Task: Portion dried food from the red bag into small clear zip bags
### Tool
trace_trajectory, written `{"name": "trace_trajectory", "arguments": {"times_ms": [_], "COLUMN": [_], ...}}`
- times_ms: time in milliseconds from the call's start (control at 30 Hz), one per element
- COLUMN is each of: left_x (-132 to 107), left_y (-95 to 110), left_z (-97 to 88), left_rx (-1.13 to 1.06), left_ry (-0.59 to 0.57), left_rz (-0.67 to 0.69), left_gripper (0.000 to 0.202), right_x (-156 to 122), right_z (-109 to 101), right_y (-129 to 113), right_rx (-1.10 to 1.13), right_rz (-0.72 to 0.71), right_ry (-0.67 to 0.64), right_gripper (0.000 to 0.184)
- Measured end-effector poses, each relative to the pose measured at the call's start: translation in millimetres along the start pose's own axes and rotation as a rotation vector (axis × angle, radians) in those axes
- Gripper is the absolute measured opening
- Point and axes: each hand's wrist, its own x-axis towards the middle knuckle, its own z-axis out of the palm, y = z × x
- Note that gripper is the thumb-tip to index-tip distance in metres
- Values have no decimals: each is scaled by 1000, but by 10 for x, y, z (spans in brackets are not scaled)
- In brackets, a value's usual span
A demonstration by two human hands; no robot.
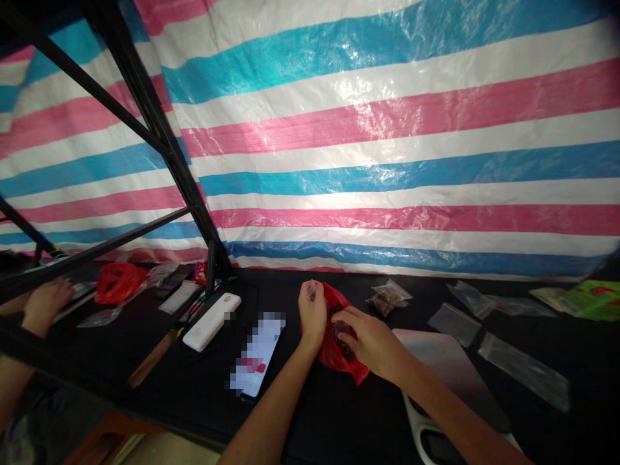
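A red plastic bag (356, 372) lies opened on the black tabletop, with small dark brown pieces (345, 349) inside it. My left hand (314, 315) is closed at the bag's left side, around what looks like a small clear plastic bag (311, 292) showing at its top. From the right, my right hand (364, 336) reaches into the red bag, its fingers curled over the brown pieces. What those fingertips hold, if anything, is hidden. Just behind my right hand sits a small clear zip bag (387, 297) with brown pieces in it.
A kitchen scale (455, 368) stands under my right forearm. Flat clear zip bags (526, 371) and a green packet (595, 300) lie at right. To the left are a lit phone (259, 355), a white power bank (212, 321) and a black metal frame (179, 174). Beyond it shows another person's hand (48, 300).
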Motion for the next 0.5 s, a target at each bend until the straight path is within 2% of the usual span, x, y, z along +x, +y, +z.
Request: {"name": "trace_trajectory", "arguments": {"times_ms": [267, 500], "left_x": [34, 50], "left_y": [54, 60], "left_z": [-32, -59], "left_rx": [-55, -35], "left_ry": [31, 26], "left_rz": [8, 30], "left_gripper": [23, 18], "right_x": [51, 24], "right_z": [-110, -195], "right_y": [112, 114], "right_rx": [168, 130], "right_rz": [-5, -20], "right_ry": [76, 72], "right_gripper": [28, 38]}}
